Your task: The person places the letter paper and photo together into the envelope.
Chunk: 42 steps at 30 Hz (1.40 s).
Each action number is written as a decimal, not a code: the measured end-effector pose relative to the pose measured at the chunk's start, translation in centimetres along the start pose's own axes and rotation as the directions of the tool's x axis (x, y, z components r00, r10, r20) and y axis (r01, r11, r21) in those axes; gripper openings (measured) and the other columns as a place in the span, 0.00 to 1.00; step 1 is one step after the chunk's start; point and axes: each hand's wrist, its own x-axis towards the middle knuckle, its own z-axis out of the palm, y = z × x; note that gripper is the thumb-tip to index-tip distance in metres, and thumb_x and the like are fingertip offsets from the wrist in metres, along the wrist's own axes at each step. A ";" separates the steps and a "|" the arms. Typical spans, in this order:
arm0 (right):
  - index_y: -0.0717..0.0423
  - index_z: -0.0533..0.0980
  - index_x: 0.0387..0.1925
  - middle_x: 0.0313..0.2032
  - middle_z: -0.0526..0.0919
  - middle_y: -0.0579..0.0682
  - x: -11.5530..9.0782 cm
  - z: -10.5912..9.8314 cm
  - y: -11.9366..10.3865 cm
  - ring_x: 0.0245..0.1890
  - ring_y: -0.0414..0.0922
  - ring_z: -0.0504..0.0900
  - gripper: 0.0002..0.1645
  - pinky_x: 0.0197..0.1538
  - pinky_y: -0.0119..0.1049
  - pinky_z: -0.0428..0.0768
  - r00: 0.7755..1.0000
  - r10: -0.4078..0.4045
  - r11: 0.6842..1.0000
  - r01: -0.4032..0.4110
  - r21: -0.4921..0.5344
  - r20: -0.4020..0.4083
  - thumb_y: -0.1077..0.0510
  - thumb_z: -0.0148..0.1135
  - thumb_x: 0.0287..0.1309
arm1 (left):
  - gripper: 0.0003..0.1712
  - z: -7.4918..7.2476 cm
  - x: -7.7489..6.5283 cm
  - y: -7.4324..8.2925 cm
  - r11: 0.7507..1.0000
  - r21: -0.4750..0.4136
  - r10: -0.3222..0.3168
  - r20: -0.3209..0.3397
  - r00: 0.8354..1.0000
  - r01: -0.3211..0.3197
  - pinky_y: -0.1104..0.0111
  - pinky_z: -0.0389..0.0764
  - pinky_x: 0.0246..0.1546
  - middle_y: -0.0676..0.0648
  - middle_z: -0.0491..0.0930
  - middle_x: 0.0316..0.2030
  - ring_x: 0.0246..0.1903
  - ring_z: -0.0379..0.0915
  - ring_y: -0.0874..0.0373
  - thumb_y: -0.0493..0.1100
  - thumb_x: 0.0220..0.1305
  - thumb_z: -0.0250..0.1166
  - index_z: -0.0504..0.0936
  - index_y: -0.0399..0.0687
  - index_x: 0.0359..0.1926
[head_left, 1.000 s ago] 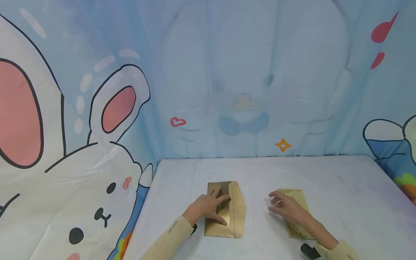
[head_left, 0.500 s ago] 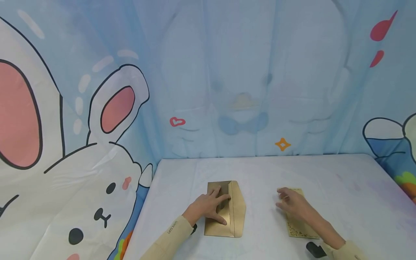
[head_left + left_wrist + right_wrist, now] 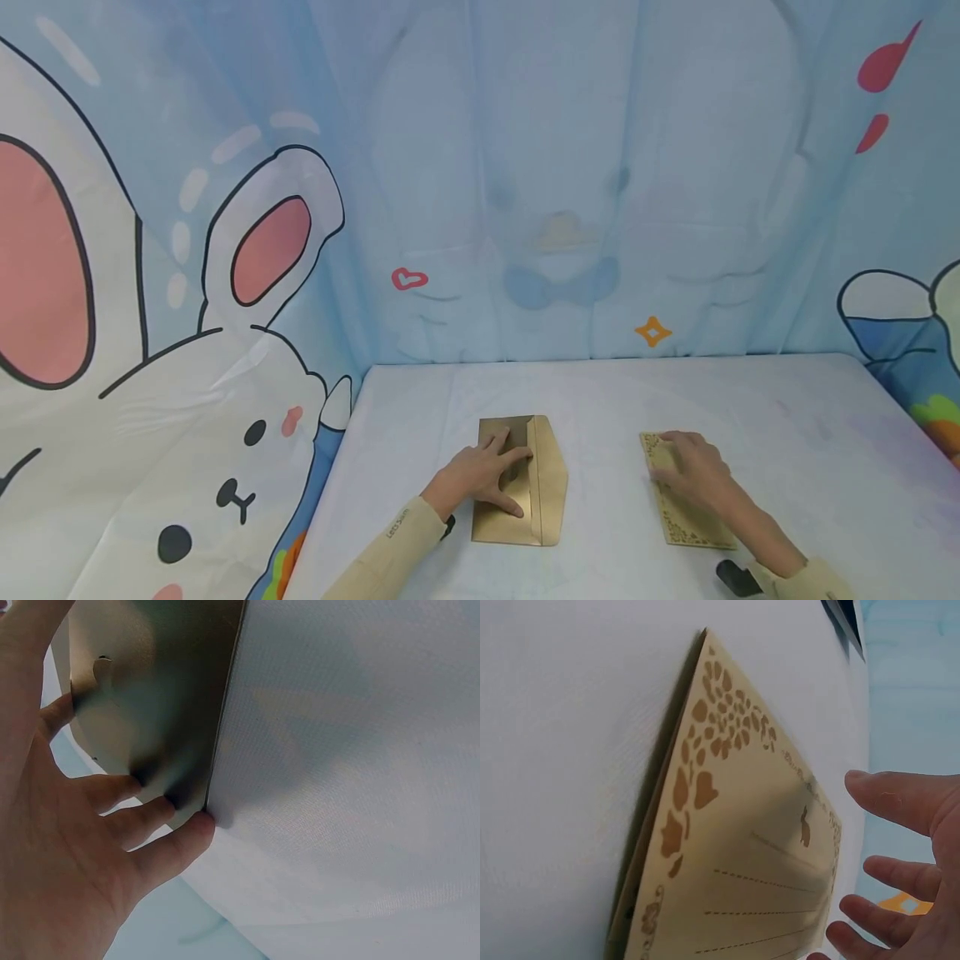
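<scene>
A gold envelope lies on the white table, its pointed flap spread out to the right. My left hand rests on it with fingers spread. In the left wrist view those fingertips touch the shiny envelope near its edge. Farther right lies a pale gold card with a floral border. Seen from the right wrist, the card bears dashed lines and a small rabbit figure, and looks folded. My right hand is over the card's upper part, fingers loosely bent; the right wrist view shows thumb and fingers apart, gripping nothing.
The white-covered table spans the front, with its back edge against a blue curtain. A printed rabbit cloth hangs along the left. A dark wrist device sits by my right sleeve.
My right hand has moved to the right across the card, uncovering its upper left corner. My left hand and the envelope have stayed in place.
</scene>
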 end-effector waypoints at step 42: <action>0.91 0.48 0.62 0.51 0.59 0.88 -0.2 -0.3 1.0 0.50 0.81 0.68 0.42 0.51 0.66 0.74 0.986 0.165 0.985 -0.165 -0.047 0.004 0.65 0.59 0.62 | 0.59 -0.7 -0.3 0.3 0.999 -0.038 -0.003 0.020 1.000 0.004 0.54 0.80 0.52 0.40 0.51 0.78 0.72 0.61 0.43 0.80 0.45 0.67 0.55 0.75 0.77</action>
